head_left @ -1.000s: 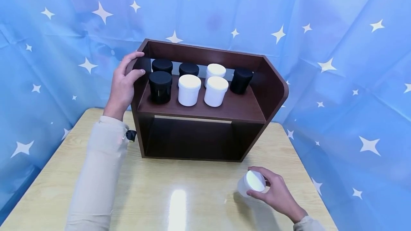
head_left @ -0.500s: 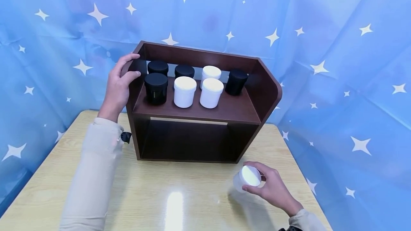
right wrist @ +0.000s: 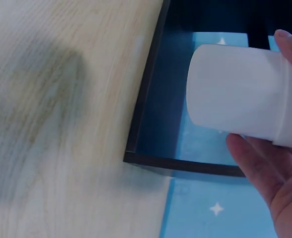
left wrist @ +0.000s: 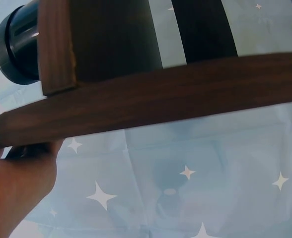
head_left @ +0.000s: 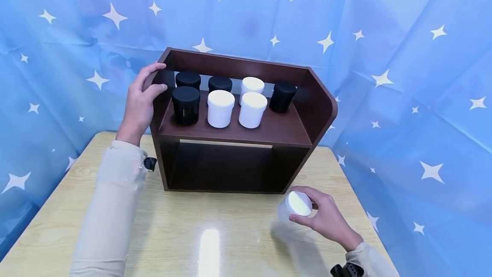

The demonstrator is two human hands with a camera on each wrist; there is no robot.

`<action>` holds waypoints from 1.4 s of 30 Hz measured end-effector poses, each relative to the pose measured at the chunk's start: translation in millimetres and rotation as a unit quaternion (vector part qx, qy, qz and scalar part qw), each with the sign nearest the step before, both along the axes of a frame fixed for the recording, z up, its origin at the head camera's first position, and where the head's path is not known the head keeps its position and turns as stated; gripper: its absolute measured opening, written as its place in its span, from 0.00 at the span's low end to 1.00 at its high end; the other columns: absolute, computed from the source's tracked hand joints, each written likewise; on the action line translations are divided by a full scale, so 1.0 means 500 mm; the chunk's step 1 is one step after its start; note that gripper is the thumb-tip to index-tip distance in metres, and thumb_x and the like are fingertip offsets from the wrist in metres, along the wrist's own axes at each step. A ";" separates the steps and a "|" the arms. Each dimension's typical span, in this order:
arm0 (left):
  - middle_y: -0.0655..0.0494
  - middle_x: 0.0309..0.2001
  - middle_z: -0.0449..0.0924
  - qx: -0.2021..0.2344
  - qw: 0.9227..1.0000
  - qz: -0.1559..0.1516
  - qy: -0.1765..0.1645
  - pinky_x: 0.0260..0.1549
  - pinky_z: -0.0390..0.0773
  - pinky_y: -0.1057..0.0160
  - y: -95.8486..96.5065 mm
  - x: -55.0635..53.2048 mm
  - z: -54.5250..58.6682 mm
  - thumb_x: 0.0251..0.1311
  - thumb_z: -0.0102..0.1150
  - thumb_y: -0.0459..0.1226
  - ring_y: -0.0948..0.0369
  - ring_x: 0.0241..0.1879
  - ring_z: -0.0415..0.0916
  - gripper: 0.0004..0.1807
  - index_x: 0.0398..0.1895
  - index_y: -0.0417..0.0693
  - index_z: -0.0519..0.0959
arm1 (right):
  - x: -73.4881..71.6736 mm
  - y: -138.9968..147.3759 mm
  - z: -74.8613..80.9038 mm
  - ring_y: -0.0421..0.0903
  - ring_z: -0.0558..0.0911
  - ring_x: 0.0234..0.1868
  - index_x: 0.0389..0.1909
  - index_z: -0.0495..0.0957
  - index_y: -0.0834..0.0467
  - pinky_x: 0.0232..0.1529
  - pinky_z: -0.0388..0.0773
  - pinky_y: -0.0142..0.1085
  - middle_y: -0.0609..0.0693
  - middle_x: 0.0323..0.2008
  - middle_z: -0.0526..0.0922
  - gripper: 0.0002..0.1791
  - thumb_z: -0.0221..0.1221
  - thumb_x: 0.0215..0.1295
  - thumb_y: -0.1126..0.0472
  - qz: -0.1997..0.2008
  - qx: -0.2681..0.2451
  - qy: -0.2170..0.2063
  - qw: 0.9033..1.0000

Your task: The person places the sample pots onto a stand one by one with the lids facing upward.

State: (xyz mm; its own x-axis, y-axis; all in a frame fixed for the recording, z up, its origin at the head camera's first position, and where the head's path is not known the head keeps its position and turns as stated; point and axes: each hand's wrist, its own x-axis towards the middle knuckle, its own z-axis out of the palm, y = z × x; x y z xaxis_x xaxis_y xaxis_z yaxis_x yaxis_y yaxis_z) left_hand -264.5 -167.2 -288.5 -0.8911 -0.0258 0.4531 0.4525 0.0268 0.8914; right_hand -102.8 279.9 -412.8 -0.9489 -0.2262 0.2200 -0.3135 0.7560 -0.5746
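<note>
My left hand (head_left: 139, 101) grips the left side panel of a dark brown two-tier wooden shelf (head_left: 234, 138), thumb inside and fingers over the edge. The left wrist view shows that panel (left wrist: 176, 104) close up, the hand (left wrist: 22, 183) at its lower left. In front of the shelf's lower right corner, my right hand (head_left: 328, 217) holds a white lidded jar (head_left: 300, 203) between thumb and fingers, above the table. From the right wrist, the jar (right wrist: 235, 91) appears sideways, overlapping the shelf's lower compartment. Several black jars (head_left: 186, 106) and three white jars (head_left: 221, 109) stand on the upper tier.
The pale wood-grain table (head_left: 173, 234) carries the shelf near its back. A blue curtain (head_left: 403, 97) with white stars hangs behind and along both sides. On the upper tier, bare board (head_left: 286, 129) shows in front of the rightmost black jar (head_left: 282, 96).
My right hand has carried the white jar slightly forward, closer to the shelf. The left hand keeps its grip on the panel. The head view has shifted a little, moving the scene left.
</note>
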 end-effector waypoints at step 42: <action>0.56 0.77 0.58 0.019 1.000 -0.009 0.013 0.54 0.71 0.75 0.002 -0.005 0.000 0.71 0.45 0.35 0.53 0.67 0.64 0.23 0.68 0.54 0.72 | -0.030 -0.021 0.062 0.38 0.83 0.43 0.58 0.80 0.56 0.38 0.84 0.30 0.52 0.51 0.87 0.35 0.78 0.47 0.52 0.036 0.020 0.035 0.999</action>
State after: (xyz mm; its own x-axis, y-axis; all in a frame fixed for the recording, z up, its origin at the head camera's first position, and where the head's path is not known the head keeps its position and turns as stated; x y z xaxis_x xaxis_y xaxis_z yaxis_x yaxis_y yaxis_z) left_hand -267.2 -166.3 -288.7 -0.8796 -0.0269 0.4749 0.4754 -0.0155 0.8796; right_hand -117.8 269.5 -381.7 -0.9127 -0.3029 0.2743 -0.4057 0.7518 -0.5197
